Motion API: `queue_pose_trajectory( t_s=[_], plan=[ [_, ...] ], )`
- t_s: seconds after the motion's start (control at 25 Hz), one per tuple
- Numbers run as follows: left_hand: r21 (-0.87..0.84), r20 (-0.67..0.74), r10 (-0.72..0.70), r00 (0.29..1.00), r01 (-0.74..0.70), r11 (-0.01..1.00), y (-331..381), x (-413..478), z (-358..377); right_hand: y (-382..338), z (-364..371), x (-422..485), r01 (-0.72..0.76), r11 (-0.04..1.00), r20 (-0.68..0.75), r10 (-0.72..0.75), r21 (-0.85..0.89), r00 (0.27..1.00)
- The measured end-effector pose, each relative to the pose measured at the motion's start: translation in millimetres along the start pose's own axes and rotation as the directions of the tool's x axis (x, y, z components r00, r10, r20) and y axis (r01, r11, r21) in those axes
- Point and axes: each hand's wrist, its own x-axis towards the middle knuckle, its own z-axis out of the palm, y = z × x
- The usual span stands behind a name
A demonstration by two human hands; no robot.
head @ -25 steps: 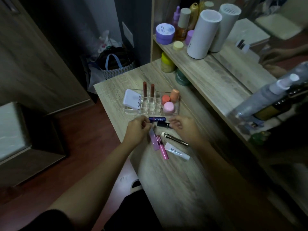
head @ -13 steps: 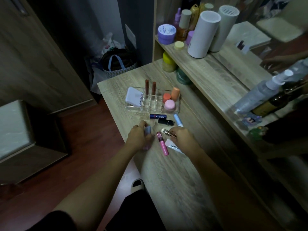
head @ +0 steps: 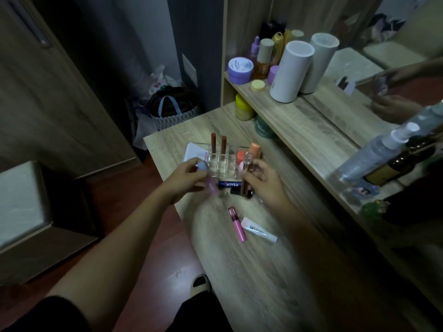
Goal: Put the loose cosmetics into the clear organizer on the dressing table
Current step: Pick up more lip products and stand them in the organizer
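The clear organizer [head: 221, 170] sits on the dressing table [head: 251, 271] and holds two brown lipsticks [head: 218, 143], a white compact [head: 193, 152] and orange and pink pots. My left hand [head: 185, 179] grips a pink tube with a pale blue cap [head: 211, 188] at the organizer's near left corner. My right hand [head: 263, 182] holds a brown lip gloss with a clear cap [head: 247, 171] upright just in front of the organizer's right side. A blue Nivea stick [head: 230, 185] lies between my hands. A pink tube [head: 237, 224] and a white lip tube [head: 259, 230] lie nearer to me.
A raised shelf [head: 299, 125] on the right carries a tall white cylinder [head: 290, 71], jars and bottles, with a mirror behind. A spray bottle [head: 374, 154] stands at the far right. Yellow and green jars stand under the shelf. A bag [head: 171, 109] sits on the floor past the table.
Both hands have lifted their picked items from the table and moved forward to the organizer. The pink tube and white lip tube stay where they lay.
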Motion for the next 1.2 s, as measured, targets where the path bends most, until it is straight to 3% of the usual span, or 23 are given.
queue_pose_trajectory(
  t_s=[0.12,0.2,0.36,0.6,0.72,0.88,1.2],
  plan=[
    [0.248,-0.123,0.248,0.961,-0.212,0.945,22,13,-13,-14,8,24,0.021,0.999,-0.168,-0.012,0.047,0.986],
    [0.397,-0.149,0.364,0.92,-0.281,0.874,29,23,-17,-21,14,40,0.048,0.998,-0.253,-0.036,0.041,0.967],
    [0.53,-0.166,0.426,0.89,-0.284,0.799,28,40,-13,-24,27,62,0.104,0.994,-0.267,-0.097,0.014,0.959],
    [0.661,-0.101,0.442,0.892,-0.272,0.699,15,58,-6,-17,35,76,0.075,0.985,-0.275,-0.115,-0.153,0.955],
    [0.678,-0.104,0.435,0.894,-0.256,0.689,9,61,-2,-17,34,83,0.064,0.97,-0.28,-0.13,-0.233,0.951],
    [0.553,-0.205,0.347,0.915,-0.184,0.812,5,67,3,-7,36,85,0.037,0.937,-0.202,-0.114,-0.348,0.973],
    [0.474,-0.292,0.31,0.905,-0.144,0.868,3,66,4,-12,34,90,0.03,0.91,-0.18,-0.114,-0.414,0.977]
  ],
)
